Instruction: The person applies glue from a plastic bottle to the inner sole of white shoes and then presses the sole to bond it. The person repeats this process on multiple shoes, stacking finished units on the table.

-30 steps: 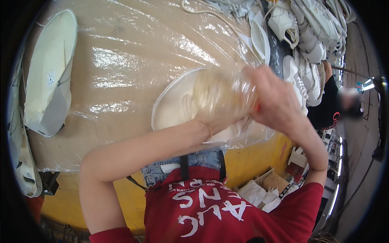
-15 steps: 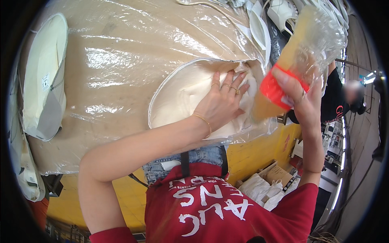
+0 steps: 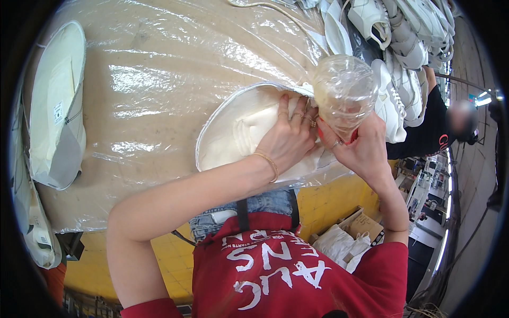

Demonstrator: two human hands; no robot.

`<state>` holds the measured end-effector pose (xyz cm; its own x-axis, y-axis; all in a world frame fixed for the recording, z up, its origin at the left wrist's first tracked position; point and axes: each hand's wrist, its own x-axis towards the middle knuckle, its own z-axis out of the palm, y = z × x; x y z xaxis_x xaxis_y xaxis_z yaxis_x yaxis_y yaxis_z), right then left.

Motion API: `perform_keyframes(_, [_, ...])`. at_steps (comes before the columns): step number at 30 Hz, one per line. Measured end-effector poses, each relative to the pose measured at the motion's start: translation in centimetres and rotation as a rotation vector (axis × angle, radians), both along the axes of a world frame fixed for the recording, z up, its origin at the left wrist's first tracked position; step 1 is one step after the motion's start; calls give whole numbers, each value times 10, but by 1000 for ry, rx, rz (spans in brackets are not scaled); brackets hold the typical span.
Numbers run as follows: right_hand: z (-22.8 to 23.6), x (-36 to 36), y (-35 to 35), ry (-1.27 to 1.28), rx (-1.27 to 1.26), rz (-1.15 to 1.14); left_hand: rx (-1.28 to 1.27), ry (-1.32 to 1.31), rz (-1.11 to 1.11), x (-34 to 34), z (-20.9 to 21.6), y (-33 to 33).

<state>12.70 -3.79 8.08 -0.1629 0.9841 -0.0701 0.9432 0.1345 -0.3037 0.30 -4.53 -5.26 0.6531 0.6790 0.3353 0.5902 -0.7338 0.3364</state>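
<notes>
Noted at left of frame: a grey shoe upper [image 3: 56, 114]. At centre: a cream-lined shoe upper [image 3: 218, 140] beneath an unclasped left hand [image 3: 289, 132]; judged light, soft, best held by its rim. Right of centre: a clear plastic bottle [image 3: 345, 87], clamped low in the right hand [image 3: 361, 151]; judged slippery, squeezable.

Blind spots at the bottle [image 3: 345, 87] and around the edges.
Right hand [image 3: 363, 149] hides the bottle's neck end and most of its red part; bottle body covers some of that hand's fingers. Left hand [image 3: 289, 130] and wrist block part of the cream lining [image 3: 220, 144]. Shoe pile [image 3: 416, 40] runs off the top edge, shoes at far left [image 3: 41, 241] run into the dark rim. Co-worker's head [image 3: 461, 123] blurred.
</notes>
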Motion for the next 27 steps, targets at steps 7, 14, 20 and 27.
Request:
perform_keyframes(7, [5, -3, -8, 72, -193, -242, 21, 9, 11, -1, 0, 2])
perform_keyframes(14, [14, 6, 10, 373, 149, -196, -43, -49, -19, -3, -1, 2])
perform_keyframes(20, [-4, -3, 3, -33, 38, 80, -22, 1, -27, -3, 0, 3])
perform_keyframes(27, [-5, -3, -9, 118, -86, -149, 21, 41, -13, -2, 1, 2])
